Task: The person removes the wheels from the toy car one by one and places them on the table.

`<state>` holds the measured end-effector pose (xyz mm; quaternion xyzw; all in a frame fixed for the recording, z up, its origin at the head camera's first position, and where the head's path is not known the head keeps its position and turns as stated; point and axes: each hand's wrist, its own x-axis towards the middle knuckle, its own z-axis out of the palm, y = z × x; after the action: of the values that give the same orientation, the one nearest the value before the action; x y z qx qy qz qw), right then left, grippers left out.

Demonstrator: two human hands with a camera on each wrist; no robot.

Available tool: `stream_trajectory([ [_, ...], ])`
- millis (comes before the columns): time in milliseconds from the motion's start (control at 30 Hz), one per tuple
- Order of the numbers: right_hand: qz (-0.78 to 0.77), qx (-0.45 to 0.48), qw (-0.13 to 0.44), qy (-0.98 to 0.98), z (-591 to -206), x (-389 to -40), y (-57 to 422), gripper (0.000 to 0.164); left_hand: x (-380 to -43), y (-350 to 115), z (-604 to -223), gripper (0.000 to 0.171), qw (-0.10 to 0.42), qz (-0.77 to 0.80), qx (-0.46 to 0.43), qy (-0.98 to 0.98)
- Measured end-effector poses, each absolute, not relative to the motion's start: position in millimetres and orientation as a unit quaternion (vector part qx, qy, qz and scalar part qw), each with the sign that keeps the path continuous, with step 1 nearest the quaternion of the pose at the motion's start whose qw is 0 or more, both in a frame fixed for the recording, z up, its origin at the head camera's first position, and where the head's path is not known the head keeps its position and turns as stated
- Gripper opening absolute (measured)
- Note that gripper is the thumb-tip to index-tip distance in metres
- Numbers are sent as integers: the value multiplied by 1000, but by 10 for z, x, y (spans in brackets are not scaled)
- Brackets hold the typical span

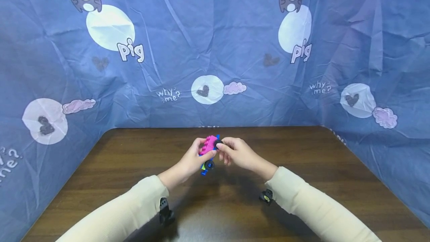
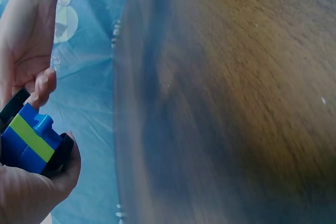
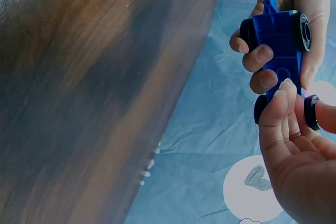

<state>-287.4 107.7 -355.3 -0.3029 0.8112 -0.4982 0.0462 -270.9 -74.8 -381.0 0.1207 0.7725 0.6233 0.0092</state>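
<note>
A toy brick car is held up over the table between my two hands. It has a blue base, black wheels and a lime-green strip, with a pink studded brick on top. My left hand grips the car around its sides, fingers curled over the blue underside in the right wrist view. At the car's far end, my right hand pinches a black wheel, thumb against its outer face. That hand's fingertips touch the blue underside. A second wheel shows at the near end.
Beneath the hands lies a dark brown wooden table. Blue printed cloth hangs behind it and along both sides. Black wrist mounts hang below the cream sleeves.
</note>
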Motion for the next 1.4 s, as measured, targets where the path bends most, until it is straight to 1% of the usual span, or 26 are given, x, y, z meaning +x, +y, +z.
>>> stream_trajectory([
  [133,-531,-297,51,792,-3553,-2894,1083,29,-2728,-756,-3798,39,11,620,117,776],
  [333,-578,-254,15,775,-3533,-2899,1089,18,-2712,-756,-3792,40,20,619,111,777],
  [400,-596,-242,11,766,-3520,-2891,1091,16,-2701,-754,-3791,40,24,619,110,777],
  [633,-633,-205,24,746,-3487,-2905,1098,18,-2694,-751,-3781,41,18,622,110,775],
  [833,-643,-193,31,741,-3438,-2892,1112,19,-2705,-760,-3782,45,14,641,118,758],
  [967,-653,-189,31,732,-3393,-2899,1140,21,-2702,-783,-3771,48,7,655,123,746],
  [1100,-658,-183,18,731,-3338,-2936,1200,23,-2701,-808,-3759,49,4,665,119,738],
  [1233,-667,-166,8,727,-3287,-2968,1256,25,-2693,-827,-3762,49,4,673,117,730],
  [1400,-675,-136,16,725,-3262,-3000,1319,26,-2678,-843,-3770,53,19,685,113,719],
])
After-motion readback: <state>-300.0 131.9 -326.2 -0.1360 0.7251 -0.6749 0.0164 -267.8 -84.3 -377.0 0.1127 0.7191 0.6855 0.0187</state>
